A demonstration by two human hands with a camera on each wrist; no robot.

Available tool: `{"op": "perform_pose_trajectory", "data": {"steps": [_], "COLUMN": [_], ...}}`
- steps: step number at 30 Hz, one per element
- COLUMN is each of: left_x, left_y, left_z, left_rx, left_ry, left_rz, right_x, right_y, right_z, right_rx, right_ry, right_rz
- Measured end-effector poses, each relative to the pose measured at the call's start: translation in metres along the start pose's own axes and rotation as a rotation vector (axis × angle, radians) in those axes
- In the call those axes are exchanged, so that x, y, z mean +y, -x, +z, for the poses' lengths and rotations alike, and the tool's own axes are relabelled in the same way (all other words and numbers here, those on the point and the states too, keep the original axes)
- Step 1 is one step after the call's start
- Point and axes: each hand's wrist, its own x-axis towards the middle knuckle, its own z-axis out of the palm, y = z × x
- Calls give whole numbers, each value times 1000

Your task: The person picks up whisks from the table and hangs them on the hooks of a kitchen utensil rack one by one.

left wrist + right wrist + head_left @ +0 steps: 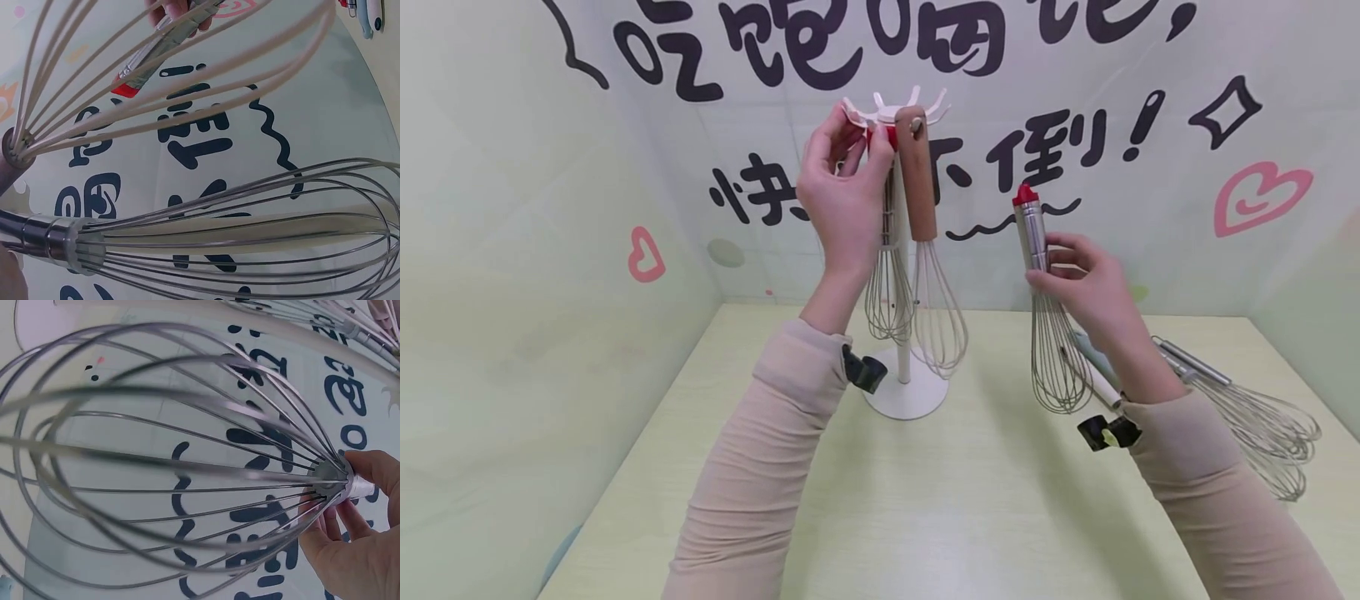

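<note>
Up at the top of a white hanging rack [904,402], my left hand [844,196] pinches the red end of a metal whisk [888,208]. That whisk hangs upright, wires down, by the rack's post. Whether its end sits on a hook is hidden by my fingers. Beside it a wooden-handled whisk [917,187] with pale wires hangs from the rack. To the right, my right hand [1092,287] grips the lower metal handle of another red-ended whisk [1032,229], held above the table with its wires down. In the right wrist view its wire loops [175,487] fill the foreground.
Several metal whisks [1262,417] lie on the table [940,517] at the right, partly behind my right forearm. Near them lie utensils with a blue-green handle [1096,357] and a white handle [1103,388]. A printed wall [1000,258] stands behind the rack.
</note>
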Motion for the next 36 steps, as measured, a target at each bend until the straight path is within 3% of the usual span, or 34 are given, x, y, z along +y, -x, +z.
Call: {"op": "perform_pose_trajectory", "data": {"steps": [9,15,22,31,36], "left_x": [2,4,2,1,3], "left_y": [-6,-7,-10,-9,-8], "left_z": [-5,-6,-6,-8,-9], "left_rx": [-90,-145,-190,-237,-256], "left_ry": [-15,-48,-10,16,23], "left_rz": [-106,-131,-164,-207,-219], "right_x": [-16,-30,-46,-65,-73], "right_y": [8,12,17,22,22], "right_z": [5,8,7,8,10], "right_rx": [-1,0,6,40,48], "right_ry": [-35,-81,-170,-119,-151], "right_rz": [-32,-81,-161,-200,-212]}}
